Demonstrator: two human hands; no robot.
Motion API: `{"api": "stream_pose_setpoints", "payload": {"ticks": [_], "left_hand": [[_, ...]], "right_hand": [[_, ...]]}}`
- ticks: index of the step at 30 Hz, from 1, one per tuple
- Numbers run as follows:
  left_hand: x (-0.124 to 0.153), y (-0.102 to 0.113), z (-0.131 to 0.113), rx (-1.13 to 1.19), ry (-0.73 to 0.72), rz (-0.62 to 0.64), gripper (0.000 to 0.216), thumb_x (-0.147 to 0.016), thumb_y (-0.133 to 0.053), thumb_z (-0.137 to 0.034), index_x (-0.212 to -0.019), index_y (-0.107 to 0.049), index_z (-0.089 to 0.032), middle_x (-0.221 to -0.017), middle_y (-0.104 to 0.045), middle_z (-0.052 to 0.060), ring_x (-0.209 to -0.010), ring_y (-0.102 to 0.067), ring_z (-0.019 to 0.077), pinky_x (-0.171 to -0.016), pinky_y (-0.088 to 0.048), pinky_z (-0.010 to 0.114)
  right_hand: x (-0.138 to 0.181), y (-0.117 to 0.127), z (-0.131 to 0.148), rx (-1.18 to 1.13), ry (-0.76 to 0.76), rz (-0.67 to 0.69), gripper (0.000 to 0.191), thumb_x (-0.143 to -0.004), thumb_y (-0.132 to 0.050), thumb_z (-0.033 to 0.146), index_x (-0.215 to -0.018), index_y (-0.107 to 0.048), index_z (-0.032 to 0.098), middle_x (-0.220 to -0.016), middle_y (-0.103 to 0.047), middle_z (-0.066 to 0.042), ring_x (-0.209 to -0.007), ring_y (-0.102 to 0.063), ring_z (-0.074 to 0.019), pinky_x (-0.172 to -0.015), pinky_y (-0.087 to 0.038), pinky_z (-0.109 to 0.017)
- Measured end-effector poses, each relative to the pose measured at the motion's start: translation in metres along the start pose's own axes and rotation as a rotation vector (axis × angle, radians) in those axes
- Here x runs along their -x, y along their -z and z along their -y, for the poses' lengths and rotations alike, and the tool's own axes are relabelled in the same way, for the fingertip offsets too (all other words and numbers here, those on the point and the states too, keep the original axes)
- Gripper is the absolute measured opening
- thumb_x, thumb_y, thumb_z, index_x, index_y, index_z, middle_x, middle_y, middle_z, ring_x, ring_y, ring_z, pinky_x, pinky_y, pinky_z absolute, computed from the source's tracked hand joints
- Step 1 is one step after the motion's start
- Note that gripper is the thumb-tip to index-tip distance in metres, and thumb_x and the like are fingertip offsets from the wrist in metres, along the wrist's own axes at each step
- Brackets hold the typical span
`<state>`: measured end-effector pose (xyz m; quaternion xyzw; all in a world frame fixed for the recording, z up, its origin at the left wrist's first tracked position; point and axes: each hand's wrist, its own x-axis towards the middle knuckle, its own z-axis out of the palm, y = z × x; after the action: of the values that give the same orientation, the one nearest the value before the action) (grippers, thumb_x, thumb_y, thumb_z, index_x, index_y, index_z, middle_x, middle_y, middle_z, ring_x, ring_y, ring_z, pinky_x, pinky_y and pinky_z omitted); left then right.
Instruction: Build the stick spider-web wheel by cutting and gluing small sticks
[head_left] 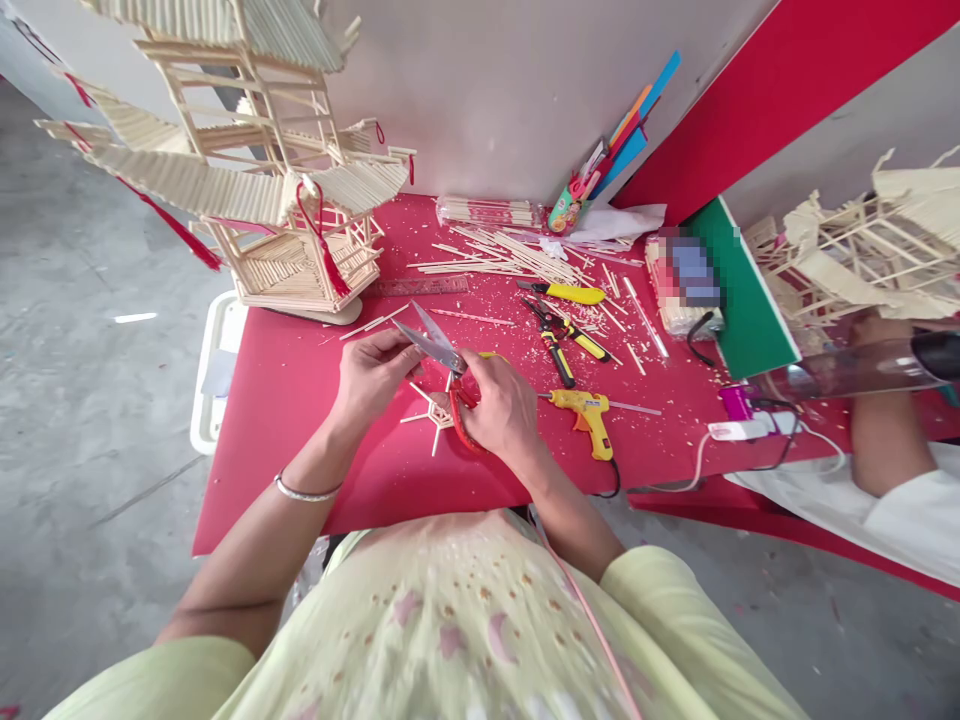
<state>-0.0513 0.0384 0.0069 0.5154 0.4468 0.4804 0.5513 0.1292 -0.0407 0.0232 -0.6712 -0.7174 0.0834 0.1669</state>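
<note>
My right hand [499,400] grips scissors [433,345] by their red handles, with the blades spread and pointing up and to the left. Close to the blades, my left hand [377,375] is closed in a pinch; what sits between its fingertips is too small to make out. Under and between my hands, a small hexagonal stick frame [439,415] with spokes lies on the red table [300,470], partly covered by the right hand. Just right of that hand rests a yellow glue gun [585,412] with a clear glue stick in it.
A stick pagoda model [300,270] with red tassels stands at the back left. Loose sticks [495,255], a yellow utility knife [570,293] and cutters [559,350] lie behind my hands. At right are a green board [750,285], a power strip [742,428] and another person's arm [889,430].
</note>
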Motion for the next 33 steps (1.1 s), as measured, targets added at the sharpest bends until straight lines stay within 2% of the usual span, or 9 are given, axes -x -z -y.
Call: {"api": "stream_pose_setpoints", "payload": {"ticks": [5,8,11,16,21,24,26,28,33], "left_hand": [[0.001,-0.003,0.004,0.013,0.059,-0.042,0.025,-0.074,-0.085,-0.035,-0.089,-0.081,-0.016,-0.062,-0.068,0.002,-0.055,-0.061,0.0114,-0.057,-0.051,0.023],[0.002,-0.008,0.009,0.045,0.079,-0.056,0.026,-0.073,-0.086,-0.036,-0.090,-0.081,-0.017,-0.061,-0.069,0.001,-0.054,-0.062,0.0119,-0.055,-0.052,0.024],[0.004,-0.012,0.012,0.059,0.090,-0.035,0.025,-0.073,-0.086,-0.036,-0.089,-0.081,-0.017,-0.059,-0.067,0.001,-0.050,-0.061,0.0118,-0.053,-0.051,0.023],[0.004,-0.014,0.017,0.060,0.108,-0.034,0.026,-0.071,-0.086,-0.037,-0.087,-0.081,-0.017,-0.057,-0.067,0.000,-0.048,-0.060,0.0124,-0.051,-0.052,0.025],[0.001,-0.017,0.019,0.096,0.127,-0.016,0.028,-0.070,-0.088,-0.037,-0.086,-0.080,-0.016,-0.062,-0.068,0.001,-0.050,-0.060,0.0109,-0.051,-0.051,0.023],[0.001,-0.020,0.016,0.114,0.130,0.003,0.025,-0.071,-0.087,-0.037,-0.085,-0.080,-0.017,-0.059,-0.066,0.000,-0.049,-0.057,0.0099,-0.050,-0.049,0.022],[0.001,-0.022,0.013,0.129,0.126,0.006,0.024,-0.072,-0.086,-0.037,-0.085,-0.080,-0.017,-0.057,-0.065,0.000,-0.048,-0.056,0.0098,-0.049,-0.047,0.022],[0.003,-0.023,0.010,0.151,0.127,-0.004,0.025,-0.072,-0.086,-0.036,-0.086,-0.080,-0.018,-0.058,-0.066,0.000,-0.048,-0.056,0.0100,-0.049,-0.046,0.022],[0.005,-0.025,0.000,0.204,0.144,-0.032,0.028,-0.070,-0.088,-0.038,-0.087,-0.081,-0.017,-0.059,-0.066,0.001,-0.048,-0.056,0.0096,-0.049,-0.046,0.023]], "right_hand": [[-0.013,-0.005,-0.010,0.031,-0.113,-0.082,0.058,-0.099,-0.052,0.058,-0.147,-0.053,0.025,-0.112,-0.068,-0.012,-0.105,-0.062,-0.0278,-0.089,-0.047,-0.035],[-0.040,-0.016,-0.026,0.117,-0.232,-0.076,0.064,-0.098,-0.055,0.056,-0.152,-0.048,0.023,-0.111,-0.067,-0.014,-0.103,-0.063,-0.0298,-0.087,-0.048,-0.038],[-0.072,-0.029,-0.043,0.181,-0.314,-0.033,0.067,-0.096,-0.060,0.046,-0.155,-0.044,0.018,-0.122,-0.065,-0.019,-0.112,-0.062,-0.0325,-0.092,-0.048,-0.041],[-0.091,-0.036,-0.060,0.194,-0.247,0.000,0.069,-0.096,-0.063,0.041,-0.153,-0.044,0.008,-0.128,-0.063,-0.024,-0.119,-0.059,-0.0316,-0.101,-0.046,-0.042],[-0.091,-0.012,-0.094,0.202,-0.131,-0.089,0.040,-0.104,-0.049,0.028,-0.140,-0.060,0.015,-0.127,-0.064,-0.015,-0.113,-0.057,-0.0230,-0.096,-0.045,-0.037],[-0.110,0.010,-0.136,0.244,-0.196,-0.091,0.045,-0.099,-0.044,0.010,-0.141,-0.058,0.011,-0.130,-0.063,-0.018,-0.115,-0.056,-0.0251,-0.096,-0.044,-0.040],[-0.127,0.021,-0.163,0.388,-0.253,-0.005,0.053,-0.096,-0.043,0.006,-0.147,-0.053,0.014,-0.142,-0.057,-0.019,-0.129,-0.049,-0.0293,-0.103,-0.040,-0.044],[-0.142,0.028,-0.184,0.460,-0.268,0.114,0.049,-0.096,-0.045,0.008,-0.143,-0.057,0.016,-0.141,-0.059,-0.018,-0.129,-0.049,-0.0303,-0.105,-0.038,-0.045],[-0.151,0.034,-0.205,0.507,-0.256,0.188,0.039,-0.102,-0.046,0.019,-0.137,-0.060,0.013,-0.138,-0.059,-0.022,-0.131,-0.048,-0.0323,-0.106,-0.035,-0.047]]}}
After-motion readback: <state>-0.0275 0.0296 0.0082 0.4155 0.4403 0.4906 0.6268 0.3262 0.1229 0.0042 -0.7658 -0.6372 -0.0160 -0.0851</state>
